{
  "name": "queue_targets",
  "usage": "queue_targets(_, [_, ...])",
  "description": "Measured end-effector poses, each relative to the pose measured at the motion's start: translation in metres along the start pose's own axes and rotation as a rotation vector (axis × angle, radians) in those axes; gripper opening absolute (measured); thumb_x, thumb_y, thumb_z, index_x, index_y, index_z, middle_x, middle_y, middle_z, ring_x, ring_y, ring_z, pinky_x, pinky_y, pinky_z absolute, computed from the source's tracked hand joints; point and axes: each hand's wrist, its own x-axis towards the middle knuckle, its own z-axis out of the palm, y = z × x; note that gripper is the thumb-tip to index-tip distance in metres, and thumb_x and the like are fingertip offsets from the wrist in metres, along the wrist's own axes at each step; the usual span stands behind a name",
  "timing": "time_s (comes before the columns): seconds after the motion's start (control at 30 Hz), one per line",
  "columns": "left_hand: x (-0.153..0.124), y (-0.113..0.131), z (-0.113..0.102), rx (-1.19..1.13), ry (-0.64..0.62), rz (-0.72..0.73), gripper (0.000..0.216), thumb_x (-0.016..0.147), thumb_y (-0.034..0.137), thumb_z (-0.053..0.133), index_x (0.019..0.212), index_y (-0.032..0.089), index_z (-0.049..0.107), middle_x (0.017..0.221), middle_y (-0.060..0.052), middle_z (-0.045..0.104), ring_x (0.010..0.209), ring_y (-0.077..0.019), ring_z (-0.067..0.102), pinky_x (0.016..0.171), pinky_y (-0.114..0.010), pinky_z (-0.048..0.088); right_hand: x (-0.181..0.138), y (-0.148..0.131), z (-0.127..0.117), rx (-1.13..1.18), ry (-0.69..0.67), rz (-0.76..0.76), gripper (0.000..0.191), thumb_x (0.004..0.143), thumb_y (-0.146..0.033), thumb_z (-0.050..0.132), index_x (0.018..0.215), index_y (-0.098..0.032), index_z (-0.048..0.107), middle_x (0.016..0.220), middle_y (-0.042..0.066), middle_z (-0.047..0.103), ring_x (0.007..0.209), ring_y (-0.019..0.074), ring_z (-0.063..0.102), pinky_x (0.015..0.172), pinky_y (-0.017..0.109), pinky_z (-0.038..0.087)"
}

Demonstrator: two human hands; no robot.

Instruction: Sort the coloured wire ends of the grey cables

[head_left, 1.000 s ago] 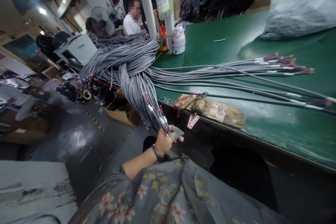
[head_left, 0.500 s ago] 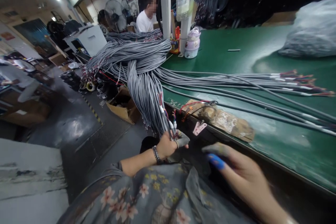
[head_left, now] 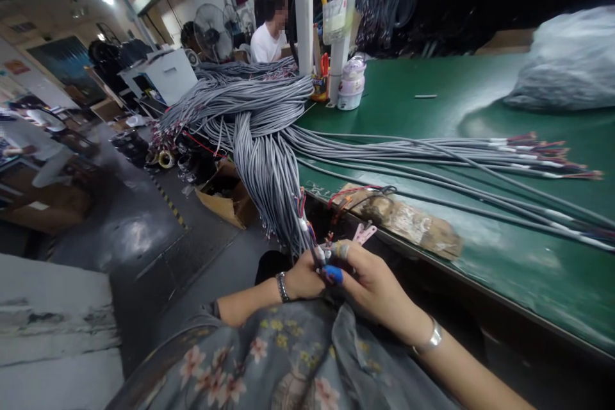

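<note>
My left hand [head_left: 306,277], with a metal watch band at the wrist, is closed around a few grey cables near their stripped ends. My right hand [head_left: 372,275] meets it and pinches at one of these cable ends, with blue tape round the thumb and a pale wrap on a finger. Red, blue and dark wires [head_left: 302,208] fan out of white-banded ends above my hands. Behind them a thick bundle of grey cables [head_left: 269,170] hangs over the bench edge. What exactly lies between my right fingertips is partly hidden.
More grey cables [head_left: 408,147] run across the green bench [head_left: 446,77]. At its edge are a taped cardboard piece [head_left: 418,227] and a pink clip [head_left: 364,234]. Tubs [head_left: 352,83] stand by a post. An open carton [head_left: 225,195] sits on the floor; a person [head_left: 268,41] is beyond.
My right hand has moved left from beside the bench edge to the cable ends, and its fingers have closed there. My left hand keeps its hold in nearly the same place.
</note>
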Motion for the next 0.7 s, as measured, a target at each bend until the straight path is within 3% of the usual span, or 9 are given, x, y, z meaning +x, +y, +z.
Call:
queue_targets(0.17, [-0.004, -0.001, -0.003, 0.108, -0.084, 0.093, 0.033, 0.063, 0.037, 0.08, 0.09, 0.019, 0.074, 0.088, -0.006, 0.071, 0.097, -0.0252, 0.062, 0.099, -0.039, 0.044, -0.008, -0.001, 0.006, -0.065, 0.0, -0.058, 0.009, 0.086, -0.017, 0.05, 0.089, -0.021, 0.058, 0.087, 0.007, 0.067, 0.077, 0.0181, 0.064, 0.068, 0.029, 0.053])
queue_targets(0.43, [-0.013, -0.004, -0.011, 0.165, -0.233, 0.084, 0.024, 0.075, 0.04, 0.069, 0.085, 0.019, 0.074, 0.084, -0.007, 0.071, 0.091, -0.0247, 0.065, 0.091, -0.038, 0.047, -0.027, 0.001, 0.015, -0.268, 0.1, -0.05, 0.011, 0.079, -0.016, 0.048, 0.083, -0.022, 0.056, 0.073, 0.005, 0.062, 0.064, 0.0177, 0.059, 0.058, 0.028, 0.05])
queue_targets(0.6, [-0.023, -0.001, -0.023, 0.26, -0.229, 0.034, 0.03, 0.075, 0.044, 0.066, 0.086, 0.018, 0.074, 0.079, -0.008, 0.071, 0.083, -0.0231, 0.065, 0.084, -0.033, 0.049, -0.03, -0.004, 0.015, -0.242, 0.096, -0.107, 0.011, 0.086, -0.017, 0.045, 0.082, -0.022, 0.054, 0.072, 0.004, 0.062, 0.066, 0.0178, 0.061, 0.062, 0.029, 0.052])
queue_targets(0.7, [-0.032, 0.002, -0.035, 0.12, -0.142, -0.006, 0.037, 0.077, 0.049, 0.066, 0.09, 0.016, 0.073, 0.083, -0.01, 0.072, 0.08, -0.0215, 0.066, 0.078, -0.031, 0.05, -0.033, -0.004, 0.01, -0.202, 0.081, -0.105, 0.012, 0.089, -0.018, 0.044, 0.088, -0.022, 0.055, 0.078, 0.005, 0.063, 0.07, 0.0184, 0.061, 0.065, 0.03, 0.052])
